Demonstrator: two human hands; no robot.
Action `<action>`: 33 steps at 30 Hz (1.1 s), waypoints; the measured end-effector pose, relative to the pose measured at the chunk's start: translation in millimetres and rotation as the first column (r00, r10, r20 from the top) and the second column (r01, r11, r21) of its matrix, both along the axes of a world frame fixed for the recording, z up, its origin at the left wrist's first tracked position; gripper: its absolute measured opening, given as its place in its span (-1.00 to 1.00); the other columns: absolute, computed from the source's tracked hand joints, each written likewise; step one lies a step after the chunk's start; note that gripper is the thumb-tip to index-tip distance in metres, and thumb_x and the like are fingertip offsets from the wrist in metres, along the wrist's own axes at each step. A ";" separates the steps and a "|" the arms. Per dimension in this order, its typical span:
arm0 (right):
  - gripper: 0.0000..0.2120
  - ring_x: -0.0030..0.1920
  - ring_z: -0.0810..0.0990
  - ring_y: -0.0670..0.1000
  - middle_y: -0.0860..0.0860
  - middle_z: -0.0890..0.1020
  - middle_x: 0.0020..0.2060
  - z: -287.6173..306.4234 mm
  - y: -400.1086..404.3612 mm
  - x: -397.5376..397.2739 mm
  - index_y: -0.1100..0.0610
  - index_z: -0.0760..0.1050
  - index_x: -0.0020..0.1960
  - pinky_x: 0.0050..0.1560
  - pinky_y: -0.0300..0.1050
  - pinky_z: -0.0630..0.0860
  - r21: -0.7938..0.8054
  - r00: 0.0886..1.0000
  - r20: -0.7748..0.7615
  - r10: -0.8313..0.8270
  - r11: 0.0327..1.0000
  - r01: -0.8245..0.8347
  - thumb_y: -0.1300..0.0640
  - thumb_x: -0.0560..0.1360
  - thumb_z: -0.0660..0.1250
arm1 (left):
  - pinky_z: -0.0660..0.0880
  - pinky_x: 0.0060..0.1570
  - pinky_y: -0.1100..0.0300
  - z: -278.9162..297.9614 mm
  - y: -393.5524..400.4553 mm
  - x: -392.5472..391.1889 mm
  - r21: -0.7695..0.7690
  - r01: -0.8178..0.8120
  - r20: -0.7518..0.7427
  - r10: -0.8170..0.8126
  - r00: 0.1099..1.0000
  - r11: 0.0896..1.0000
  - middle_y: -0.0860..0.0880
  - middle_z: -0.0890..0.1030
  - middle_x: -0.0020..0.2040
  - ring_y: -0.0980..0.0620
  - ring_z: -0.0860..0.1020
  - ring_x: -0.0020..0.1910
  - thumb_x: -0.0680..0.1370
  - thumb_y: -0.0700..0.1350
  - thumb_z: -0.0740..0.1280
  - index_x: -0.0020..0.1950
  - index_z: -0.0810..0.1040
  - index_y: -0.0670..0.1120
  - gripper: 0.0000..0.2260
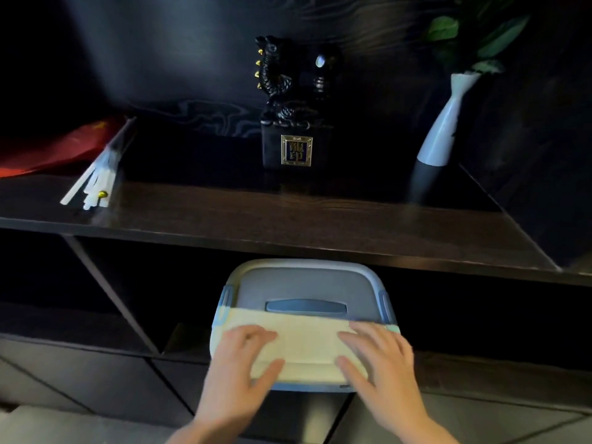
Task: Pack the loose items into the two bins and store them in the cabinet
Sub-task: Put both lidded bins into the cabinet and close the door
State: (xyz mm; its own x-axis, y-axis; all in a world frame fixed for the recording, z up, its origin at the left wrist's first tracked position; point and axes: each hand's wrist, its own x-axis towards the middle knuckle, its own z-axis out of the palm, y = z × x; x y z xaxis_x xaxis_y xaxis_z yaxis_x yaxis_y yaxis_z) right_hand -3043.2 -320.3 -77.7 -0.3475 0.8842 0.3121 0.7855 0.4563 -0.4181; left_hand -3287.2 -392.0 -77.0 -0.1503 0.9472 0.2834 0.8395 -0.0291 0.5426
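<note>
Cabinet (288,225) of dark wood grain fills nearly the whole view, its long top shelf running left to right and a dark back panel rising behind it. Below the shelf are open compartments split by a slanted divider on the left. A pale bin (304,283) with a grey lid and blue side clips sits half inside the middle compartment, its near end sticking out toward the person. A cream cloth (304,341) lies across the near part of the lid. The left hand (243,363) and right hand (378,360) both rest flat on this cloth, fingers spread and fairly straight, gripping nothing. On the shelf, a red flag (48,149) with white sticks lies at the left, a black dragon statue (285,104) stands in the middle, and a white-and-grey vase (439,136) holding green leaves stands at the right. Grey floor shows at the bottom edge.
</note>
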 end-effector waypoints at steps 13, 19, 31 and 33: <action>-0.44 0.34 0.36 -0.14 -0.25 0.45 0.28 2.6 0.2 -21.3 -0.23 0.52 0.21 0.27 -0.16 0.12 -0.065 0.997 0.074 -0.023 0.997 0.028 -0.49 0.35 0.18 | 0.07 0.22 0.23 3.3 19.4 -12.4 -0.065 0.151 -0.135 -0.158 0.978 0.986 0.27 0.40 0.25 0.23 0.31 0.29 0.43 0.38 0.13 0.25 0.48 0.26 -0.54; -0.48 0.37 0.30 -0.15 -0.20 0.42 0.31 9.2 -7.0 7.9 -0.13 0.51 0.26 0.34 -0.21 0.17 -0.161 1.000 -0.009 0.021 0.987 -0.022 -0.37 0.43 0.20 | 0.13 0.20 0.33 5.4 26.4 26.7 -0.035 0.327 0.050 -0.325 0.944 0.944 0.28 0.43 0.18 0.30 0.34 0.19 0.41 0.22 0.27 0.16 0.54 0.26 -0.67; -0.65 0.35 0.33 -0.16 -0.24 0.42 0.31 28.1 -172.1 270.4 -0.15 0.43 0.33 0.32 -0.22 0.25 -0.149 0.679 0.184 -0.710 0.663 0.734 -0.09 0.56 0.20 | 0.24 0.18 0.30 28.3 25.6 311.1 -0.106 0.807 0.040 -0.808 0.588 0.582 0.34 0.39 0.14 0.29 0.35 0.12 0.55 0.05 0.24 0.20 0.45 0.25 -0.76; -0.65 0.33 0.34 -0.16 -0.25 0.42 0.30 31.3 -210.1 315.4 -0.15 0.42 0.33 0.29 -0.24 0.27 -0.142 0.583 0.186 -0.791 0.565 0.813 -0.08 0.55 0.21 | 0.30 0.13 0.30 33.9 17.4 368.0 -0.106 0.846 0.065 -0.845 0.530 0.522 0.33 0.43 0.13 0.29 0.40 0.07 0.54 0.03 0.25 0.19 0.47 0.23 -0.77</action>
State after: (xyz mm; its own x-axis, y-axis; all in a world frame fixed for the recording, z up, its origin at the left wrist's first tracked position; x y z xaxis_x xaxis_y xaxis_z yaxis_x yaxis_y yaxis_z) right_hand -2727.8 -530.5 -46.4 0.5182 0.8478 0.1131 0.8256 -0.4613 -0.3249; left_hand -2919.1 -374.6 -43.1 0.7375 0.6533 0.1713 0.4504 -0.6647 0.5962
